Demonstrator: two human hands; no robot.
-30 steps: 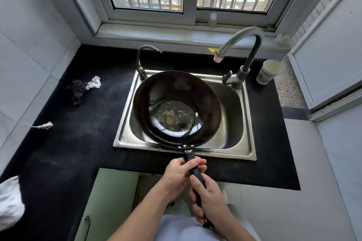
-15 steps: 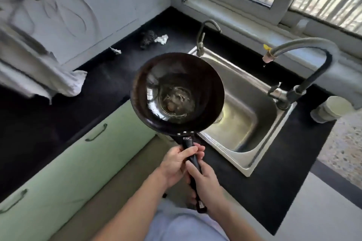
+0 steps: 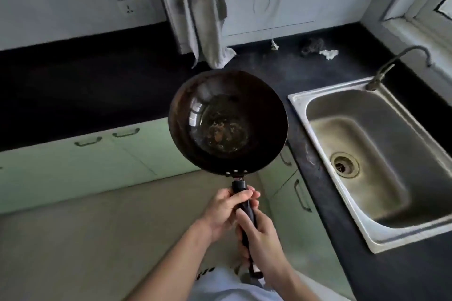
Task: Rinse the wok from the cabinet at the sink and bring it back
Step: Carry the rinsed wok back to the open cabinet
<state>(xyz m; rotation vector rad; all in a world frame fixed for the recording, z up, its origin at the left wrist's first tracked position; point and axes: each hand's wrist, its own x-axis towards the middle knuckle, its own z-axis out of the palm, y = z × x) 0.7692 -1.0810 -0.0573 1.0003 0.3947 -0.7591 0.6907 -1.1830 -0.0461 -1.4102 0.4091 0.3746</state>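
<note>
There is one wok point(image 3: 227, 122), dark and round, with one long black handle point(image 3: 244, 210). Two hands hold that handle. The left hand point(image 3: 226, 212) is higher up, nearer the pan, and its fingers are wrapped tight around the handle. The right hand point(image 3: 263, 239) is lower down, and it is clamped on the handle too. Both arms reach forward from the bottom of the view, close together.

The wok is up in the air, mouth up and about level. It hangs over the floor and the green cupboard doors point(image 3: 97, 156), to the left of the one sink point(image 3: 381, 154). It does not touch the sink or the black counter point(image 3: 85, 80). Inside the wok the bottom looks shiny with some brown bits, maybe a little water, but it is hard to tell.

The sink is metal and has one drain hole point(image 3: 344, 165). One thin tap point(image 3: 401, 63) stands at its back corner. On the counter behind lie two small white scraps point(image 3: 329, 53) and one dark, fuzzy lump point(image 3: 313, 46). One grey cloth point(image 3: 203, 19) hangs on the wall, and its end touches the counter. One wall socket point(image 3: 133, 7) sits to the left of the cloth.
</note>
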